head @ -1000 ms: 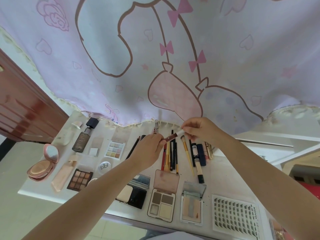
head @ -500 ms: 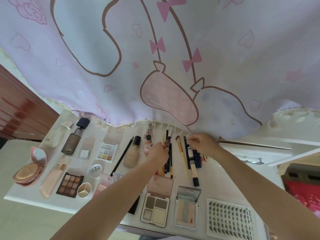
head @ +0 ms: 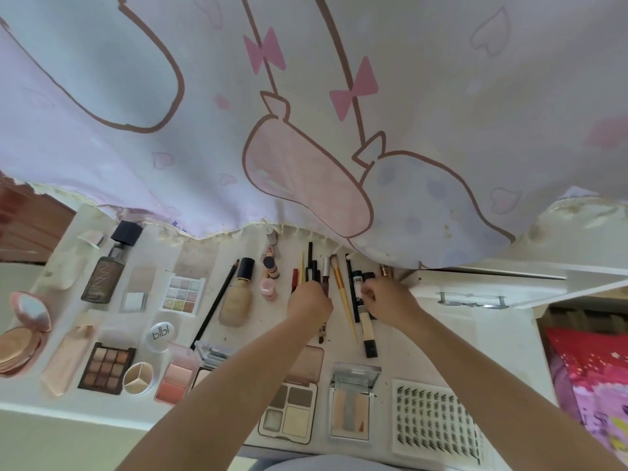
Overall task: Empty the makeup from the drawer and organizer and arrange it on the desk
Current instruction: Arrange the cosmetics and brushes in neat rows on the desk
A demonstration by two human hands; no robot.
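Note:
Makeup lies in rows on the white desk (head: pixel 441 348). In the middle row are pencils (head: pixel 310 263), a brown brush with a silver cap (head: pixel 326 271), a yellow-handled brush (head: pixel 341 290), a white mascara tube (head: pixel 356 283) and a dark blue tube (head: pixel 368 277). My left hand (head: pixel 309 302) pinches the brown brush low on its handle as it lies in the row. My right hand (head: pixel 390 299) sits beside it, fingers curled down onto the dark blue tube. Its fingertips are hidden.
Foundation bottles (head: pixel 102 277), palettes (head: pixel 107 367), a pink compact (head: pixel 23 331) and a lash card (head: pixel 438 421) fill the desk. A printed curtain (head: pixel 306 130) hangs over the back edge. A white drawer front with a handle (head: pixel 472 297) is at the right, bedding (head: pixel 591 375) beyond.
Both hands held the brown brush in the air. It now lies in the row of brushes, and my right hand has gone to the tubes on the right.

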